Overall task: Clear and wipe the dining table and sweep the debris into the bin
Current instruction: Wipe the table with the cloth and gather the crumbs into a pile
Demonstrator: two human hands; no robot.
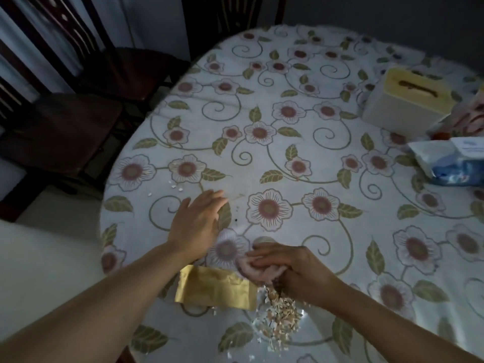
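Debris [281,314] lies in a pile near the table's [327,289] near edge, with a few white crumbs [172,185] farther left. Your left hand [197,223] rests flat on the floral cloth, fingers straight and together. Your right hand [285,268] presses a pale pink rag [258,271] just beyond the pile, fingers extended over it. A yellow packet [216,286] lies just left of the debris. At far right stand a box [407,100] and a wipes pack [450,159].
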